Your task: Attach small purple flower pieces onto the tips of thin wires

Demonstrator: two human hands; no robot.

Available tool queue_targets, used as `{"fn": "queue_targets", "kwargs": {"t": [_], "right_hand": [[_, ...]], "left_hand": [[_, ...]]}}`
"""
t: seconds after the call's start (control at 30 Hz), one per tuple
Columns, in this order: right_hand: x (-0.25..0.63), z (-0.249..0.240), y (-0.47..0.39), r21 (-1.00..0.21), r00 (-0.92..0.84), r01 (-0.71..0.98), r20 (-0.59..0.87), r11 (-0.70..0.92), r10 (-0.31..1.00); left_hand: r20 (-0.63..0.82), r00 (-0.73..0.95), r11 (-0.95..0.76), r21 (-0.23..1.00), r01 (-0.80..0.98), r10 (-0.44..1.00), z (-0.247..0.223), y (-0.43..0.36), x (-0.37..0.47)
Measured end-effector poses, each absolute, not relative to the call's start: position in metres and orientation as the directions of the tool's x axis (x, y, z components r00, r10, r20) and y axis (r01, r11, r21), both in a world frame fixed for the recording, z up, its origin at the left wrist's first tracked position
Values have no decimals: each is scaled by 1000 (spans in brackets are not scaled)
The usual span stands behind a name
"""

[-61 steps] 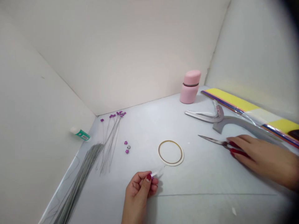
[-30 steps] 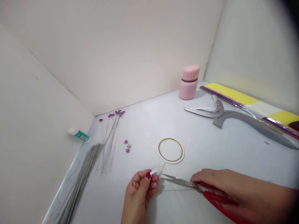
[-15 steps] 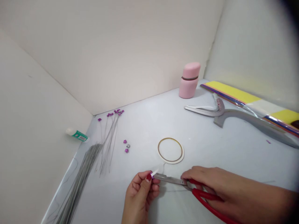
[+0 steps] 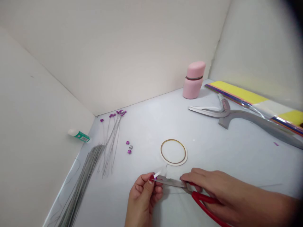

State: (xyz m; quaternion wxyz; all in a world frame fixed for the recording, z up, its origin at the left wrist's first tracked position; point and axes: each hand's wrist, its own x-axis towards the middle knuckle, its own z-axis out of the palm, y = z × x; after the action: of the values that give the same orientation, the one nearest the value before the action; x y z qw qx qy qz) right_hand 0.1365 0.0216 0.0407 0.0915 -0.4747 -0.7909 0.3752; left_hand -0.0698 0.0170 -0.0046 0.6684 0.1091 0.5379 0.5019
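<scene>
Between the thumb and fingertips of my left hand (image 4: pixel 146 194) is a white paper strip (image 4: pixel 159 173), with a small purple piece mostly hidden behind the thumb. My right hand (image 4: pixel 213 186) is wrapped around the red handles of a pair of scissors (image 4: pixel 174 183). Their slightly parted blades reach my left fingertips, just below the strip. A narrow tape roll (image 4: pixel 186 155) lies flat beyond the hands. On the table to the left are two loose purple stars, the nearer one (image 4: pixel 129 152) beside a silver star (image 4: pixel 131 147).
A bundle of grey wires (image 4: pixel 81 183) lies at left, near purple-topped stems (image 4: pixel 115 132) and a glue stick (image 4: pixel 81 136) by the wall. At the back right stand a pink flask (image 4: pixel 193 83), grey and white strips (image 4: pixel 260 118) and packaged coloured paper strips (image 4: pixel 239 91).
The scissors have moved slightly left, so their tips now come up against my left thumb. My left hand keeps its hold almost unmoved. The whole view has shifted a little.
</scene>
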Motion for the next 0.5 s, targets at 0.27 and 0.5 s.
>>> {"fn": "queue_targets", "kwargs": {"t": [0.27,0.5], "right_hand": [[133,38,22,-712,-578,656,-261,250,773],[133,35,21,-760,-587,611,-244,224,772]], "left_hand": [[-609,-63,475,676,-564,791,-6,17,-70],[-597,-52,472,681,-560,800,-5,17,-70]]}}
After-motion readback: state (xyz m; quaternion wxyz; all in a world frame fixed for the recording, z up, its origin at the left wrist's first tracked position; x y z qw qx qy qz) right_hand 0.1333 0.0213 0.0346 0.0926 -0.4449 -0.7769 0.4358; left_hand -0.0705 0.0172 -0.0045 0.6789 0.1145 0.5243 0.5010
